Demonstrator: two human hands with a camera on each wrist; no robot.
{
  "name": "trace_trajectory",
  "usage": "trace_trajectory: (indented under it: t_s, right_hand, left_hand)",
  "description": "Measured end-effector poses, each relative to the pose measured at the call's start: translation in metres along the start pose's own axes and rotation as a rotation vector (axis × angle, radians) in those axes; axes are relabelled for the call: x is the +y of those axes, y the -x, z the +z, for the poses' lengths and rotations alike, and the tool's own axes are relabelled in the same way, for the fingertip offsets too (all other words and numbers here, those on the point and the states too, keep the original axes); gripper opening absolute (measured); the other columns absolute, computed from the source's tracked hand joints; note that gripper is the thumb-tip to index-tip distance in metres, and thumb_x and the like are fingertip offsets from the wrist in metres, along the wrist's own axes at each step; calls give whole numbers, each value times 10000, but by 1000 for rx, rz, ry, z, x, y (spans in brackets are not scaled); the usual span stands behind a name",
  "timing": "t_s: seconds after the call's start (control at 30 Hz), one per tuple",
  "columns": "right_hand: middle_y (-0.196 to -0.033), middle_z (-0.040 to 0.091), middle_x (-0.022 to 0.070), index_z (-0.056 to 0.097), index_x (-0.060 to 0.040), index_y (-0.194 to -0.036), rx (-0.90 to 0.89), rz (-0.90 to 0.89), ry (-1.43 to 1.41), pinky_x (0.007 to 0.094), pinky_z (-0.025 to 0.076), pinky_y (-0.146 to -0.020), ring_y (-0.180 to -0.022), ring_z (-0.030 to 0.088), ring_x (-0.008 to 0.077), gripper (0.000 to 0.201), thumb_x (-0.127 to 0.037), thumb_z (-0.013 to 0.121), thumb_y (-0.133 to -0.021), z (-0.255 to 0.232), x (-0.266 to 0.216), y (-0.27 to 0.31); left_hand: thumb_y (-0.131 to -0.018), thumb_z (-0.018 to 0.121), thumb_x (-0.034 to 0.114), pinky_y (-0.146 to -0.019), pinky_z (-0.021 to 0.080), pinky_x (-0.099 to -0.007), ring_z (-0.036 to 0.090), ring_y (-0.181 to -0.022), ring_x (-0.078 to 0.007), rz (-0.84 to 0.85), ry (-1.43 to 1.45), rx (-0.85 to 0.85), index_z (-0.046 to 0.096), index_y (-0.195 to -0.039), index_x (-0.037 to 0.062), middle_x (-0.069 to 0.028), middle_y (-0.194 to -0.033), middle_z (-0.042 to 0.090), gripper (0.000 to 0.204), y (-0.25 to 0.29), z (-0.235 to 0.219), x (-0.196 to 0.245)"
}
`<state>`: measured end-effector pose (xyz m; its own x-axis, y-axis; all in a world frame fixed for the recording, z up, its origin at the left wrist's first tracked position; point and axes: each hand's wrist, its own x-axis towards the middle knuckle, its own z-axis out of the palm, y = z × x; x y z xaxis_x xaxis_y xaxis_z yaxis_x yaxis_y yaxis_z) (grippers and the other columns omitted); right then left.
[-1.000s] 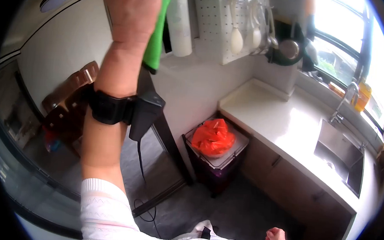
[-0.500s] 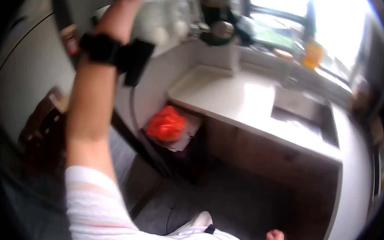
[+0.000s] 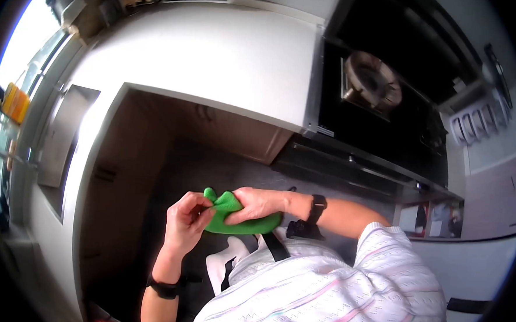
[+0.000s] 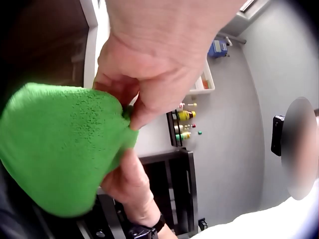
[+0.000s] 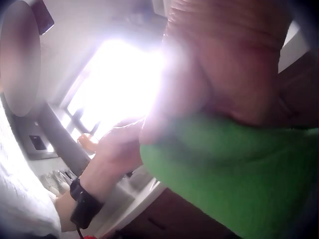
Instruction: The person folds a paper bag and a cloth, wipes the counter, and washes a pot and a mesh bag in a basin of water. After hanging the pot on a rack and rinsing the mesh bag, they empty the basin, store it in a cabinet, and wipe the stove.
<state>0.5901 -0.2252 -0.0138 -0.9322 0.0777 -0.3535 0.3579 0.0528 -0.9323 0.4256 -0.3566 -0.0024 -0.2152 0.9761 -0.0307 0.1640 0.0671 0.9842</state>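
Note:
In front of my waist, both hands are on a green cloth (image 3: 249, 224) with a fuzzy surface. The left hand (image 3: 186, 218) pinches one end of it between thumb and fingers. From the other side the right hand (image 3: 255, 204) grips it, thumb over the near face. Seen from the left wrist, the cloth (image 4: 55, 144) hangs as a wide folded piece, its gathered corner under the left fingertips (image 4: 142, 117). The right wrist view has the cloth (image 5: 239, 174) bunched below the right hand (image 5: 219, 64), which hides part of it.
A white counter (image 3: 217, 54) runs ahead, with a sink (image 3: 66, 145) at the left. On the right, a metal ring-shaped piece (image 3: 373, 79) sits on the black stove (image 3: 341, 124). Below are cabinet doors (image 3: 225, 124) and the grey floor (image 3: 211, 158).
The view has swung right from the sink side toward the stove. My left arm, raised earlier with the green cloth, is now down at the waist, and the right hand has taken hold of the cloth too.

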Motion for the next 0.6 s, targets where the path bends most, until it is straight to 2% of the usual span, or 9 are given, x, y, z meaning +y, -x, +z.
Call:
trace_trajectory:
  t_s: [0.07, 0.13, 0.17, 0.27, 0.33, 0.43, 0.5, 0.57, 0.6]
  right_hand:
    - [-814, 645, 75, 631, 1, -965, 214, 193, -46, 288, 486, -668, -737, 598, 130, 343, -271, 676, -760, -23, 31, 28]
    - [-847, 649, 70, 628, 9, -977, 598, 138, -188, 272, 491, -651, -726, 599, 121, 272, -199, 638, -801, -58, 75, 64]
    - [-868, 651, 75, 626, 19, -982, 856, 28, -325, 269, 496, -661, -747, 602, 123, 221, -142, 607, -832, -72, 39, 90]
    - [-872, 645, 47, 624, 28, -976, 1444, -114, -228, 237, 484, -655, -729, 584, 93, 189, -122, 558, -881, -122, 14, 145]
    - [-852, 659, 59, 618, 37, -958, 1638, -135, -41, 254, 477, -633, -701, 591, 106, 189, -125, 546, -891, -138, 5, 162]
    - [-780, 651, 122, 611, 26, -931, 1681, -146, 751, 307, 486, -649, -686, 619, 237, 175, -127, 535, -891, -144, 4, 139]
    - [-892, 608, 186, 575, -7, -1001, 1358, 269, 476, 372, 474, -742, -828, 592, 335, 246, -190, 584, -837, -155, 35, 107]
    - [-1128, 521, 193, 503, -55, -1137, 1143, 309, 671, 404, 384, -915, -1058, 488, 343, 389, -265, 591, -821, -174, 84, 76]
    - [-1127, 535, 173, 520, -68, -1138, 1197, 333, 908, 404, 398, -907, -1053, 499, 334, 434, -362, 585, -825, -182, 118, 64]
  left_hand:
    - [-751, 621, -67, -530, 420, -193, 541, -624, -68, 72, -93, -33, 582, -910, 13, -37, -831, 552, 182, -34, 21, 2]
    - [-747, 631, -39, -533, 436, -204, 551, -627, -95, 234, -304, 22, 583, -983, 24, -54, -874, 572, 249, -57, 32, 6]
    - [-747, 631, -39, -533, 436, -204, 551, -627, -95, 233, -300, 3, 583, -983, 24, -54, -874, 572, 249, -64, 32, 1]
    - [-769, 601, -44, -594, 442, -194, 539, -673, -54, 103, -276, -76, 568, -989, 7, -16, -815, 562, 228, -74, 15, -23]
    - [-768, 604, -42, -604, 449, -194, 555, -684, -62, -113, -232, -155, 579, -958, -6, -21, -811, 577, 195, -76, -2, -57]
    - [-776, 601, -36, -621, 454, -192, 565, -689, -60, -180, -280, -174, 590, -927, -12, -16, -786, 594, 153, -81, -19, -94]
    - [-779, 602, -31, -628, 456, -192, 568, -690, -60, -225, -262, -195, 594, -918, -11, -13, -771, 598, 141, -91, -30, -109]
    - [-782, 605, -24, -631, 457, -195, 568, -687, -57, -272, -264, -213, 599, -914, -5, -4, -735, 604, 133, -106, -37, -115]
    - [-782, 605, -24, -631, 457, -195, 568, -687, -57, -268, -269, -225, 599, -914, -5, -4, -735, 604, 133, -118, -39, -114]
